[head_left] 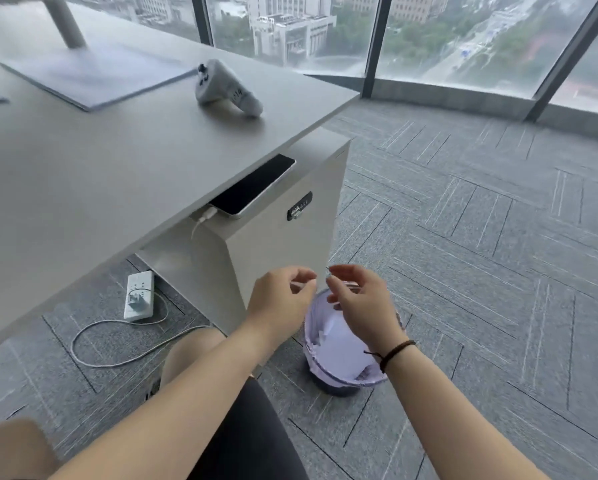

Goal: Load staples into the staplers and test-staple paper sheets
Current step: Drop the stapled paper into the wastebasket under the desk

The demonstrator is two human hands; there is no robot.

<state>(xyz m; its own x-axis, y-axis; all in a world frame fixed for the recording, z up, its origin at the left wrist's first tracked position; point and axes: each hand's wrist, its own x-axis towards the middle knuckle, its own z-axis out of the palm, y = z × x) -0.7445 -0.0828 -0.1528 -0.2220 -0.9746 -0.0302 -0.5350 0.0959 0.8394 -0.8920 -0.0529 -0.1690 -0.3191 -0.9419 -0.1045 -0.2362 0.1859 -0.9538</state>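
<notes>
- Down on the carpeted floor (481, 237), in the head view, a small waste bin (311, 327) lined with a pale purple bag stands just beside the white cabinet (283, 244) under the surface (82, 168); white paper sheets (339, 344) lie crumpled inside it.
- Both hands hover over the bin's far rim, close together, fingertips nearly meeting.
- The left hand (280, 299) has its fingers curled inward and seems to pinch a small white scrap; the motion blur makes it hard to tell what that scrap is.
- The right hand (356, 299) has thumb and forefinger drawn narrow, as if nipping something very thin; whether anything sits between them I cannot tell. A dark cord bracelet (394, 351) circles that wrist.
- On the surface lie a grey handheld controller (228, 88), blurred, and the flat base of a monitor stand (96, 74), whose post is cut off by the top edge.
- A phone (256, 185) rests on the cabinet top, half hidden beneath the surface's edge, with a white cable (124, 351) plugged in.
- A white power strip (138, 294) lies on the floor with a plug in it.
- Windows (463, 36) beyond show buildings and streets far below.
</notes>
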